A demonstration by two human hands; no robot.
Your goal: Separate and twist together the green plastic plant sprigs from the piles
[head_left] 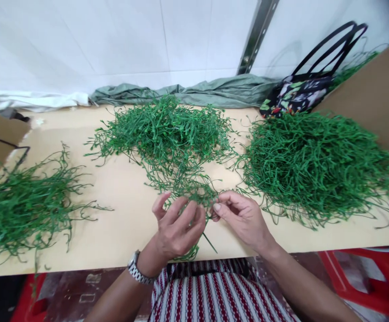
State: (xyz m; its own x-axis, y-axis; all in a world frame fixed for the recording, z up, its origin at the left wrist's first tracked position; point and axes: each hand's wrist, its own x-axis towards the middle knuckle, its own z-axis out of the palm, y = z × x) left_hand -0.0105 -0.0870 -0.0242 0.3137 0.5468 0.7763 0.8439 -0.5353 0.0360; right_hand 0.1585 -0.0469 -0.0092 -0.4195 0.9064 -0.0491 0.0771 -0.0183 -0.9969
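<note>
My left hand (181, 228), with a metal watch (138, 269) at the wrist, is curled with its fingertips turned away from me. A straight green stem (210, 243) sticks out beside it toward the table's front edge, and the hand appears closed on it; the exact grip is hidden behind the fingers. Thumb and forefinger of my right hand (239, 217) pinch a thin green sprig just right of the left hand. Beyond both hands, a loose pile of thin green sprigs (167, 127) with small tips spreads over the pale tabletop (114, 232).
A larger heap of green stems (315, 165) lies at the right, another bunch (23, 205) at the left. Cardboard boxes (369, 98) stand at both sides. A floral bag (298, 96) and green cloth (214, 91) lie along the wall. Red stools (365, 277) show below.
</note>
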